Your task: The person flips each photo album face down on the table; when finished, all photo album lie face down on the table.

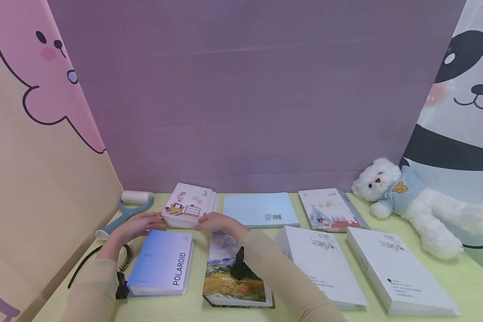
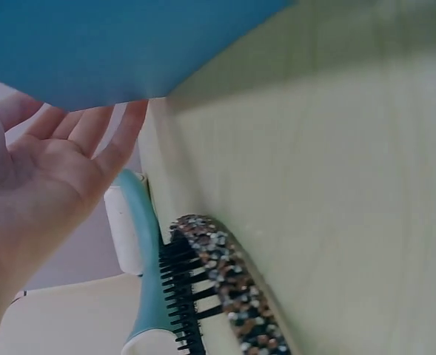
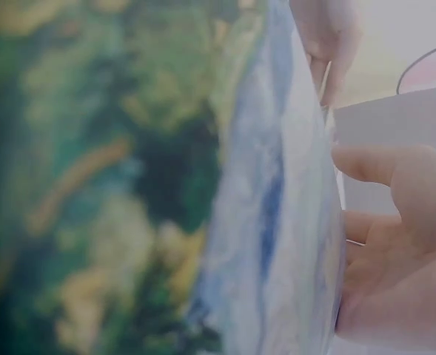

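Observation:
A thick white photo album with a cartoon cover lies at the back left of the table. My left hand reaches its left front corner, fingers extended and fingertips at the edge. At the right front corner, my right hand pinches the album's edge. A blue POLAROID album lies below the left hand; its underside hides the left fingertips in the left wrist view. Under the right forearm is an album with a painted landscape cover, which hides the right fingertips in the right wrist view.
A light blue book and another cartoon-covered album continue the back row. Two thick white albums lie front right. A white teddy bear lies at the right edge. On the left are a lint roller and a glittery hairbrush.

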### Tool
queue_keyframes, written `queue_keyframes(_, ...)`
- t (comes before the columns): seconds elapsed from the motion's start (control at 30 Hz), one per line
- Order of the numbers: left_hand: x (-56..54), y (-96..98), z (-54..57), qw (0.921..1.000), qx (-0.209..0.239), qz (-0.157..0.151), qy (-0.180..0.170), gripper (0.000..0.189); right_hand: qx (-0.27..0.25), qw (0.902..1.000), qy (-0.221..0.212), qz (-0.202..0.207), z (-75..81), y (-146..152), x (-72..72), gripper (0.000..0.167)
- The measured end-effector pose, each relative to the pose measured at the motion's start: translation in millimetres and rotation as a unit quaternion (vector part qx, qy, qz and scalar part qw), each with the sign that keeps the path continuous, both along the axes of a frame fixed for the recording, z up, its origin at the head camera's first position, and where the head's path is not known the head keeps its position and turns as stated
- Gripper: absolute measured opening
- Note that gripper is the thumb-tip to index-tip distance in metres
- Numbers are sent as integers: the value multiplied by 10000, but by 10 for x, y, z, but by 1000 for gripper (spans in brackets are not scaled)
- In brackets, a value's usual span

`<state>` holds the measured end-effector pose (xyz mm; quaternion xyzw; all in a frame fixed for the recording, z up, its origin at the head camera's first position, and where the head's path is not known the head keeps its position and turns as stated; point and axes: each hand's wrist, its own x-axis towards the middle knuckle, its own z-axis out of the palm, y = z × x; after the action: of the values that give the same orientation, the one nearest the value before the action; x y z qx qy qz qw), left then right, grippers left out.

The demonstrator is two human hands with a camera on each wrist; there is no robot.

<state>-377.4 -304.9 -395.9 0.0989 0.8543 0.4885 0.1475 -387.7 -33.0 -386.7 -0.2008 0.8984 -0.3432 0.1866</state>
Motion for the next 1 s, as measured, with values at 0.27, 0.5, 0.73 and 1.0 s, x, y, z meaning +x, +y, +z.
queue_keyframes(0.27, 12, 8, 179, 9977, 591, -299, 130, 48, -378, 9993, -52, -23, 77, -18, 9, 54)
queue_keyframes(0.5, 66, 65, 317, 9949, 962, -280, 69, 49, -577, 9973, -36, 450, 120, -31, 26, 57)
queue_keyframes(0.73, 80, 41, 429, 9918, 1108, -565, 282, 51, -988, 9926, 29, 709, 142, -87, 6, 60)
queue_keyframes(1.0, 163, 155, 493, 9933, 1051, -304, 374, 56, -882, 9935, 228, 689, 157, -154, 23, 67)
